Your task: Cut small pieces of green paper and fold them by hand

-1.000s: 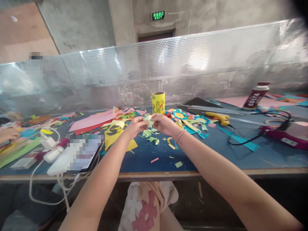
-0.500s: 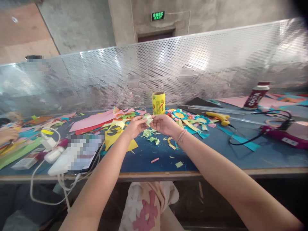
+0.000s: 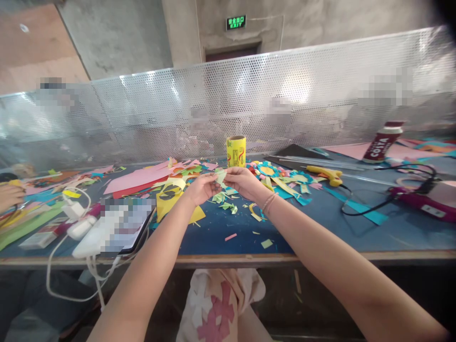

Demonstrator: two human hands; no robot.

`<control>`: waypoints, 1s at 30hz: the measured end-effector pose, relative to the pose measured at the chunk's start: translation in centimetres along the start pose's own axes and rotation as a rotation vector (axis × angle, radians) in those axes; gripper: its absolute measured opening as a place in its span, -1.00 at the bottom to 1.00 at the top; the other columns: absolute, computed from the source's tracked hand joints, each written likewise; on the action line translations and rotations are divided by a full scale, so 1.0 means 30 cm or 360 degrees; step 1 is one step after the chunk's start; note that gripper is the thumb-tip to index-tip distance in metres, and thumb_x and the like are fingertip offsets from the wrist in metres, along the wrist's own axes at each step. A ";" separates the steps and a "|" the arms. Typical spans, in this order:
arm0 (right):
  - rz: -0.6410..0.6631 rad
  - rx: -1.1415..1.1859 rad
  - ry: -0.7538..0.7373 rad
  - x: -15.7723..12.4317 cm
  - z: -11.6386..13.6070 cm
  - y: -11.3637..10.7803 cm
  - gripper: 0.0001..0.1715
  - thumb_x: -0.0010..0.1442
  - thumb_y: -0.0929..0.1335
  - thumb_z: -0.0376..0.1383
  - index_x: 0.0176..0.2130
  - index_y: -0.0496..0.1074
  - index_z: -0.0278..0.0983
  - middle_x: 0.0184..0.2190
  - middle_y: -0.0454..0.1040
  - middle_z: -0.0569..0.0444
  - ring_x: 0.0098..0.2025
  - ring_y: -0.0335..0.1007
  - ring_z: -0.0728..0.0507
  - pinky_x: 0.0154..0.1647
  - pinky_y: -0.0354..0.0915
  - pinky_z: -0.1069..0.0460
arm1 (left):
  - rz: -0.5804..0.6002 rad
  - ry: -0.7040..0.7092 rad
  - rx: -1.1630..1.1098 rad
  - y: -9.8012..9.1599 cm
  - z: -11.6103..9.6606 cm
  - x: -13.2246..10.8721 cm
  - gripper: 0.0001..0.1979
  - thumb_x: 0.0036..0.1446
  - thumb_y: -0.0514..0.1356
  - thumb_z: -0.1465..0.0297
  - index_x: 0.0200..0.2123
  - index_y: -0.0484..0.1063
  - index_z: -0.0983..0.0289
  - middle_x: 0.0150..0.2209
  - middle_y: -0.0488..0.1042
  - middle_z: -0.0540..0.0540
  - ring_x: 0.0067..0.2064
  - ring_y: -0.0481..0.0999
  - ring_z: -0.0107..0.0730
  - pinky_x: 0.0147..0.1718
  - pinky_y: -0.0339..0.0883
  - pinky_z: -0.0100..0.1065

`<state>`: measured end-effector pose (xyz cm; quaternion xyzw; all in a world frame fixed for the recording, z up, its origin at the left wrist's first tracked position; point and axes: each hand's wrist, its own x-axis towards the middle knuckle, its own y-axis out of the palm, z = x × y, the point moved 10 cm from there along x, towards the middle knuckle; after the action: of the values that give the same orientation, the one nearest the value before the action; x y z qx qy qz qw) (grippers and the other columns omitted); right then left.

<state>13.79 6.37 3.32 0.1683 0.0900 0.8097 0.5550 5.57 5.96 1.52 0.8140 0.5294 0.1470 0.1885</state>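
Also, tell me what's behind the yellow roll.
The perforated metal screen rises behind the yellow roll; the patch of tabletop directly behind the roll is covered by it, so can't be seen.

Looks like a paper-craft workshop, judging by paper cuttings (image 3: 228, 207) around the right hand (image 3: 244, 181), glue gun (image 3: 326, 175) rightward, EXIT sign (image 3: 235, 22) far beyond.

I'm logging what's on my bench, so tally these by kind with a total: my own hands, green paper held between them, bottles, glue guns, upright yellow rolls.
Your hands: 2, the left hand and right hand
Held green paper: 1 visible piece
Bottle: 1
Glue gun: 1
Yellow roll: 1
Total: 6
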 end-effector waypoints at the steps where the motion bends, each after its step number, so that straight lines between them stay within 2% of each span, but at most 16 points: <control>1: -0.0012 -0.0018 -0.0019 -0.001 0.005 -0.001 -0.87 -0.19 0.45 -0.43 -0.51 0.44 -0.31 -0.56 0.46 0.15 -0.50 0.35 0.07 -0.38 0.30 0.13 | -0.0003 -0.0001 -0.0001 0.000 0.000 -0.001 -0.92 -0.08 0.23 0.48 -0.43 0.39 0.32 -0.54 0.35 0.00 -0.51 0.35 -0.57 -0.38 0.30 -0.39; 7: -0.0069 -0.0088 -0.0048 -0.003 0.011 -0.004 -0.79 -0.30 0.50 -0.39 -0.58 0.41 -0.32 -0.59 0.42 0.17 -0.51 0.31 0.07 -0.41 0.27 0.13 | -0.0041 0.0094 0.0061 -0.001 -0.019 -0.005 -0.89 -0.10 0.24 0.49 -0.44 0.35 0.34 -0.54 0.36 -0.01 -0.52 0.36 -0.56 -0.40 0.30 -0.39; 13: -0.0140 -0.0174 -0.0096 0.006 0.008 -0.016 -0.78 -0.27 0.49 -0.32 -0.60 0.38 -0.31 -0.63 0.36 0.17 -0.52 0.27 0.07 -0.48 0.23 0.14 | -0.0197 0.0305 0.0338 -0.018 -0.051 -0.003 -0.80 -0.11 0.26 0.42 -0.39 0.30 0.33 -0.48 0.36 0.00 -0.50 0.38 -0.54 -0.38 0.29 -0.38; 17: -0.0188 -0.0090 -0.0120 0.008 0.006 -0.024 -0.78 -0.24 0.48 -0.31 -0.59 0.37 -0.32 -0.63 0.35 0.16 -0.52 0.28 0.07 -0.51 0.21 0.16 | -0.0304 0.0653 0.0697 -0.024 -0.111 -0.015 -0.74 -0.10 0.25 0.41 -0.28 0.30 0.27 -0.29 0.38 0.05 -0.36 0.41 -0.49 -0.32 0.32 -0.35; 20: -0.0165 0.0039 -0.0103 0.006 -0.002 -0.020 -0.80 -0.19 0.46 -0.32 -0.56 0.36 -0.34 -0.61 0.35 0.15 -0.51 0.30 0.07 -0.51 0.21 0.18 | -0.0277 0.0949 0.1041 0.010 -0.153 -0.036 -0.72 -0.11 0.26 0.41 -0.27 0.31 0.25 -0.19 0.38 0.10 -0.26 0.42 -0.41 -0.29 0.33 -0.33; 25: -0.0077 0.0266 0.0023 0.006 -0.030 -0.008 -0.90 -0.07 0.42 -0.39 -0.48 0.39 -0.34 -0.57 0.38 0.12 -0.50 0.29 0.07 -0.52 0.23 0.19 | -0.0229 0.1113 0.1164 0.045 -0.169 -0.058 -0.74 -0.06 0.24 0.38 -0.24 0.33 0.25 -0.18 0.42 0.14 -0.23 0.45 -0.37 -0.26 0.36 -0.29; 27: -0.0053 0.0358 0.0107 0.005 -0.042 -0.004 -0.96 -0.02 0.38 -0.43 -0.45 0.40 -0.33 -0.56 0.39 0.12 -0.50 0.29 0.08 -0.52 0.24 0.19 | -0.0257 0.1122 0.1148 0.040 -0.175 -0.061 -0.77 -0.03 0.22 0.34 -0.26 0.35 0.25 -0.19 0.43 0.14 -0.24 0.45 -0.38 -0.27 0.36 -0.30; 30: -0.0032 0.0455 0.0272 -0.005 -0.059 0.006 -0.91 0.06 0.31 -0.48 -0.43 0.39 -0.34 -0.57 0.39 0.11 -0.53 0.29 0.07 -0.51 0.25 0.18 | -0.0304 0.1116 0.1121 0.024 -0.185 -0.062 -0.79 0.00 0.19 0.30 -0.27 0.38 0.25 -0.28 0.45 0.11 -0.27 0.45 -0.39 -0.30 0.35 -0.33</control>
<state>13.02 6.23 1.72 0.1752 0.2528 0.7944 0.5237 2.98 4.85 6.69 0.6778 0.6504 0.2061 -0.2739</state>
